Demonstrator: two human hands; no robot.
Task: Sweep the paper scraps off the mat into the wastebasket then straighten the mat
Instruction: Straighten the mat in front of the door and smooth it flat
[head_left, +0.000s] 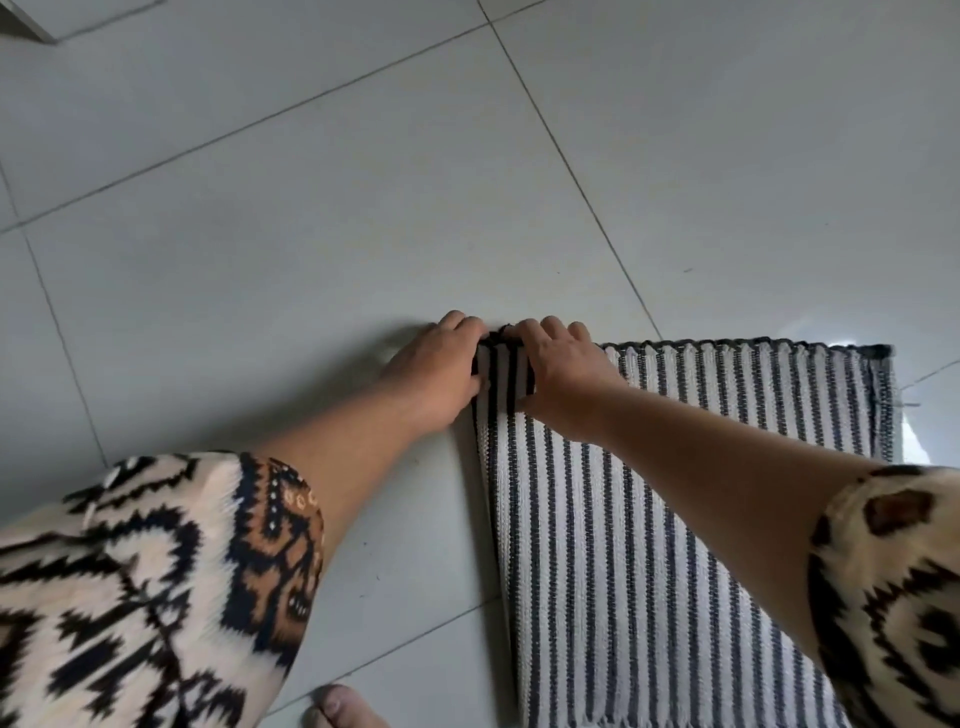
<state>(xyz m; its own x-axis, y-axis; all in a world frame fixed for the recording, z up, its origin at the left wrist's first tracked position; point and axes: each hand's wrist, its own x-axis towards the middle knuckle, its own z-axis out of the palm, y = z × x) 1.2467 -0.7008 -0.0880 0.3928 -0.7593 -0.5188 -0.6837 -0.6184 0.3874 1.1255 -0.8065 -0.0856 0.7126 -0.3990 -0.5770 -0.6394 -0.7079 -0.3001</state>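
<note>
A white mat with dark stripes (675, 467) lies flat on the grey tiled floor, filling the lower right of the view. Both hands meet at its far left corner. My left hand (436, 369) curls around the corner's outer edge, fingers over the dark hem. My right hand (558, 371) presses down on the mat just right of that corner, fingers gripping the far edge. No paper scraps show on the mat, and no wastebasket is in view.
Grey floor tiles (311, 234) with dark grout lines spread to the left and beyond the mat. A bare toe (343, 709) shows at the bottom edge, left of the mat. A pale furniture or wall edge (26, 21) sits at the top left.
</note>
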